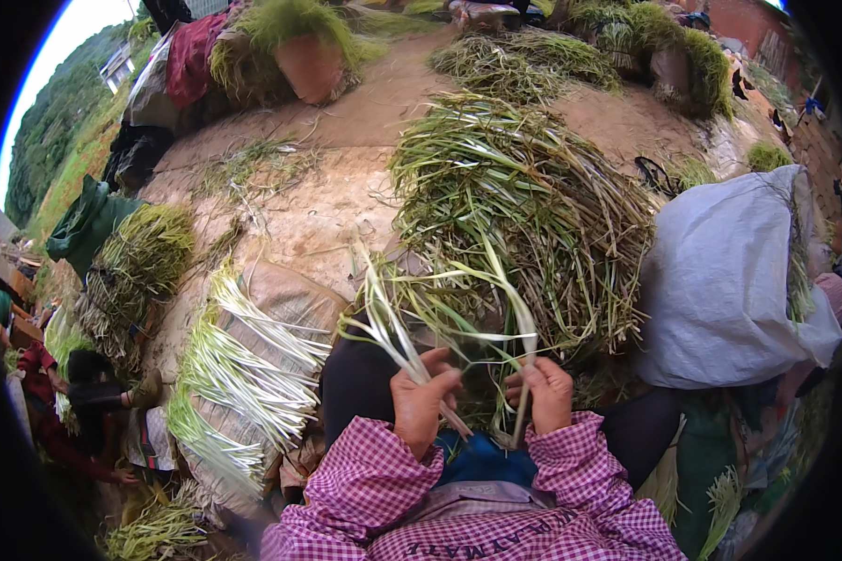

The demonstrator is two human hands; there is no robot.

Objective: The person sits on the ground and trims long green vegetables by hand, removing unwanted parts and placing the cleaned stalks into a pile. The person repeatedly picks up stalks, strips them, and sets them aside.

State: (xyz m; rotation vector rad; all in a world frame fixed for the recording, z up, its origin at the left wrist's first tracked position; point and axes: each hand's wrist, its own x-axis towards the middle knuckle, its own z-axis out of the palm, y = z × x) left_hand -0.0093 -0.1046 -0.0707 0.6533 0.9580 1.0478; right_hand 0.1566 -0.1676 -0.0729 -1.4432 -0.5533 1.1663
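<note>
My left hand (pixel 424 400) grips a few pale scallion-like stalks (pixel 386 322), whose white lower ends point down towards my lap. Between the thumb and fingers of my right hand (pixel 546 394) is a thicker stalk (pixel 521 312) with pale outer leaves. Thin green leaves cross the gap between both hands. Just beyond them lies a large heap of untrimmed stalks (pixel 505 203), with green leaves and brown, dry-looking ends. Left of my knee, clean white stalks (pixel 252 379) lie in several bunches on a brownish sack (pixel 288 294).
A full white woven sack (pixel 716 280) stands at my right. Tied green bundles (pixel 137 273) lean at the left, near a person in dark red sleeves (pixel 38 357). More bundles (pixel 309 63) and a smaller heap (pixel 526 66) lie across the dirt-covered ground (pixel 337 182).
</note>
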